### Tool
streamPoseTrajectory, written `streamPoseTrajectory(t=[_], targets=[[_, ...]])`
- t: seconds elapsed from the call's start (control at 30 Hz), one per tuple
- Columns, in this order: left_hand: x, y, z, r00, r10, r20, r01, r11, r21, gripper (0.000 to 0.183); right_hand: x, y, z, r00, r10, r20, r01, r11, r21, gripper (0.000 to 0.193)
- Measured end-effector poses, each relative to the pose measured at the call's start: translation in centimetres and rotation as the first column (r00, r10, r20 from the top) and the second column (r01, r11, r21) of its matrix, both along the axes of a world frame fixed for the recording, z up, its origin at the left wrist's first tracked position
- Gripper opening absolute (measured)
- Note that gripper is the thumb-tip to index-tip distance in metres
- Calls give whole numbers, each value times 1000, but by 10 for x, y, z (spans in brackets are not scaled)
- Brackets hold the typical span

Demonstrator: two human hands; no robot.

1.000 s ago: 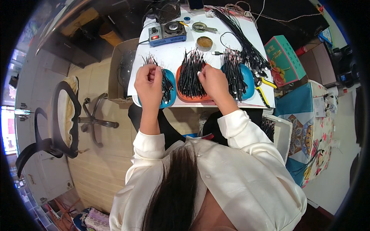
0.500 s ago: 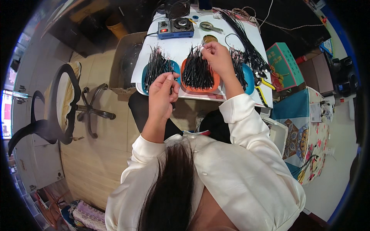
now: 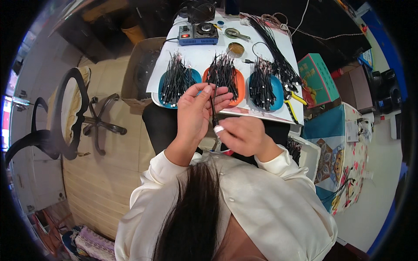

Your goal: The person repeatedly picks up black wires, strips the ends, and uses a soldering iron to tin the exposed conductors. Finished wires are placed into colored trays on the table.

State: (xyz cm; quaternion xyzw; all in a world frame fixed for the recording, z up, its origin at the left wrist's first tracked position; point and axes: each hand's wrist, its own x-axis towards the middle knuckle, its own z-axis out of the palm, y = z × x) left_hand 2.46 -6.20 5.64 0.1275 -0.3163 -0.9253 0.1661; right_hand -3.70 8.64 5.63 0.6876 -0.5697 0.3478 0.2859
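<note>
A short black cable (image 3: 213, 104) stretches between my hands in front of the table's near edge. My left hand (image 3: 196, 113) pinches its upper part between thumb and forefinger, the other fingers loosely extended behind it. Closer to my body, my right hand (image 3: 244, 134) has its fingers closed on the lower end; a white wrap shows at a fingertip. Beyond the hands, the orange tray (image 3: 240, 87) is heaped with black cables. On either side stand a left blue tray (image 3: 197, 77) and a right blue tray (image 3: 278, 93), also filled with cables whose far ends look stripped.
Farther back on the white table (image 3: 163, 58) are a blue heating unit (image 3: 198, 40), a round tin (image 3: 235, 49) and a long bundle of black cables (image 3: 272, 41). Yellow-handled pliers (image 3: 298, 98) lie at the right edge. A green box (image 3: 320, 78) stands beyond them.
My right hand has come back from the orange tray toward my body and now grips the cable's lower end. My left hand has moved right, its fingers spread more.
</note>
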Motion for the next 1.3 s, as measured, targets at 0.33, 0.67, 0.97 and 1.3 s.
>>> streamPoseTrajectory(t=[0.33,0.67,0.97,1.3], targets=[[7,19,-1,999,-54,6,54,970,-239,16,6,31,-8,854,-82,513,-52,969,240,26],[10,43,-5,989,127,-72,-145,797,-587,17,-12,20,11,29,124,992,-13,992,-124,17],[13,40,-11,995,51,-83,-89,828,-553,16,-4,7,10,39,77,996,79,994,-80,11],[15,38,-17,986,-31,-166,18,997,-75,12,5,0,1,-384,336,860,49,937,-345,11]])
